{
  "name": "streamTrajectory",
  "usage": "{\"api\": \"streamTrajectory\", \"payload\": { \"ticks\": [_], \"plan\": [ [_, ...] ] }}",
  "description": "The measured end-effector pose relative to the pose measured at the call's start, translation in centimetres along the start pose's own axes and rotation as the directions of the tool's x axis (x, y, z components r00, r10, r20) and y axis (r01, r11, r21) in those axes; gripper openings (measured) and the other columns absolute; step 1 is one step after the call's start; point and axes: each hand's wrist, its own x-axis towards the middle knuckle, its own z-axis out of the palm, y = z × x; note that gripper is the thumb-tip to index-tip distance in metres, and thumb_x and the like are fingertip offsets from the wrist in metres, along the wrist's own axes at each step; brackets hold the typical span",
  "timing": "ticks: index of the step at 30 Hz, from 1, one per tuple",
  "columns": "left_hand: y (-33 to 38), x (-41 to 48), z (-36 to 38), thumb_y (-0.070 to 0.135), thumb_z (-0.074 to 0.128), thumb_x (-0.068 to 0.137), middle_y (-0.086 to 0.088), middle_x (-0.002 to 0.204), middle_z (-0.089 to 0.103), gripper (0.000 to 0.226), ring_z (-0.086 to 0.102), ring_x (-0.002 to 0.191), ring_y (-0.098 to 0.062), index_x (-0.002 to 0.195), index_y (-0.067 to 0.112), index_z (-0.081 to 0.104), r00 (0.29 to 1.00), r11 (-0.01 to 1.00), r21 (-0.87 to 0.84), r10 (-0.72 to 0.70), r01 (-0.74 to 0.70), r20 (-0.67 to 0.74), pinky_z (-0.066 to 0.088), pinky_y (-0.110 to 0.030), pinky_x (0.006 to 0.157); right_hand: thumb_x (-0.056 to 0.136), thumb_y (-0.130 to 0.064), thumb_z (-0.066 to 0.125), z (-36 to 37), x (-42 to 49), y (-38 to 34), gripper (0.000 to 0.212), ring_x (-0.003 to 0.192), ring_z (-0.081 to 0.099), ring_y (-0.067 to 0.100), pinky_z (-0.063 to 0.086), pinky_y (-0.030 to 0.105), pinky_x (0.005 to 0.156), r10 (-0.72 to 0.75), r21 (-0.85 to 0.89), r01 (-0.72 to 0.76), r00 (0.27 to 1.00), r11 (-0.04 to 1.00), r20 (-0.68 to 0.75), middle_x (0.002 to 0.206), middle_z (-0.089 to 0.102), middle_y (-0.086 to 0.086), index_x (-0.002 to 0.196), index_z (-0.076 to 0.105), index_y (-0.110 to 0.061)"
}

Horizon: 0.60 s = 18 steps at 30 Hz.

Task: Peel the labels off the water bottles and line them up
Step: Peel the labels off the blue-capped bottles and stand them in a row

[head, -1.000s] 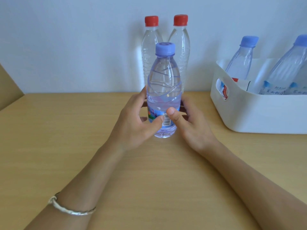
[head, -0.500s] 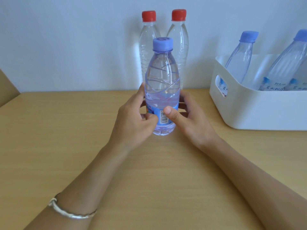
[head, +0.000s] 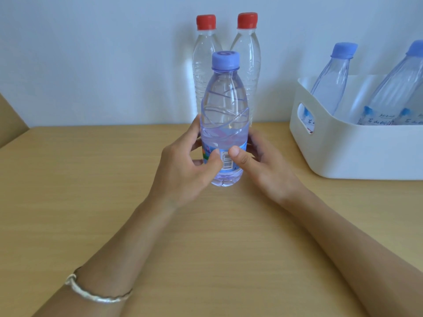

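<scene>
I'm seeing the left hand (head: 183, 172) wrapping one side of the blue-capped bottle (head: 224, 124) standing on the worktop (head: 91, 179) — thumb pressing its label (head: 225, 159) — while the right hand (head: 263, 165) is gripping the other side; the white bin (head: 357, 152) is sitting further right.

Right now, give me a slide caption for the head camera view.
Both hands, left hand and right hand, grip a labelled blue-capped bottle upright on the table.
</scene>
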Motion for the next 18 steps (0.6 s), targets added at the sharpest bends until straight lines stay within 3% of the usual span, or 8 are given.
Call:
{"api": "streamTrajectory", "payload": {
  "ticks": [3, 8, 13, 16, 18],
  "plan": [
    [-0.10, -0.01, 0.09, 0.015, 0.056, 0.076, 0.019, 0.103, 0.070, 0.057, 0.066, 0.099, -0.002, 0.130, 0.032, 0.056, 1.000, 1.000, 0.020, -0.001, 0.002, -0.025, 0.055, -0.016, 0.069, 0.088, -0.039, 0.057, -0.02, 0.03, 0.05, 0.039, 0.111, 0.060, -0.003, 0.047, 0.016, 0.090, 0.004, 0.000, -0.004, 1.000, 1.000, 0.001, 0.114, 0.066, -0.022, 0.126, 0.051, -0.032],
    [-0.32, -0.04, 0.24, 0.013, 0.055, 0.077, 0.007, 0.100, 0.071, 0.056, 0.066, 0.095, -0.015, 0.129, 0.033, 0.057, 0.999, 0.999, 0.033, 0.013, -0.011, -0.044, 0.060, -0.028, 0.071, 0.088, -0.039, 0.056, -0.06, 0.02, 0.04, 0.040, 0.111, 0.059, -0.003, 0.048, 0.019, 0.093, 0.003, -0.001, -0.003, 1.000, 1.000, 0.000, 0.114, 0.066, -0.022, 0.127, 0.051, -0.031],
    [-0.79, 0.20, -0.04, -0.008, 0.046, 0.084, 0.025, 0.103, 0.069, 0.065, 0.065, 0.100, 0.005, 0.134, 0.032, 0.054, 0.998, 0.998, 0.053, -0.011, 0.015, -0.062, 0.053, -0.020, 0.078, 0.088, -0.042, 0.055, -0.06, 0.05, 0.16, 0.043, 0.112, 0.058, -0.003, 0.047, 0.022, 0.093, 0.008, -0.027, -0.009, 1.000, 1.000, -0.001, 0.116, 0.065, -0.022, 0.128, 0.052, -0.030],
    [-0.43, 0.02, -0.14, 0.001, 0.049, 0.087, 0.023, 0.112, 0.068, 0.055, 0.064, 0.106, 0.003, 0.134, 0.029, 0.054, 1.000, 1.000, 0.017, -0.004, 0.004, -0.012, 0.052, -0.012, 0.073, 0.088, -0.042, 0.055, -0.12, 0.08, 0.11, 0.043, 0.112, 0.059, -0.002, 0.047, 0.022, 0.094, 0.008, -0.030, -0.008, 1.000, 1.000, -0.001, 0.116, 0.066, -0.021, 0.129, 0.052, -0.029],
    [-0.11, -0.08, -0.09, 0.013, 0.053, 0.087, 0.019, 0.114, 0.068, 0.048, 0.064, 0.106, 0.000, 0.134, 0.027, 0.053, 1.000, 1.000, -0.003, 0.011, -0.011, 0.009, 0.053, -0.014, 0.071, 0.088, -0.041, 0.055, -0.12, 0.07, 0.09, 0.043, 0.112, 0.059, -0.001, 0.048, 0.024, 0.094, 0.007, -0.026, -0.007, 1.000, 1.000, 0.001, 0.116, 0.066, -0.019, 0.129, 0.052, -0.028]
  ]
}}
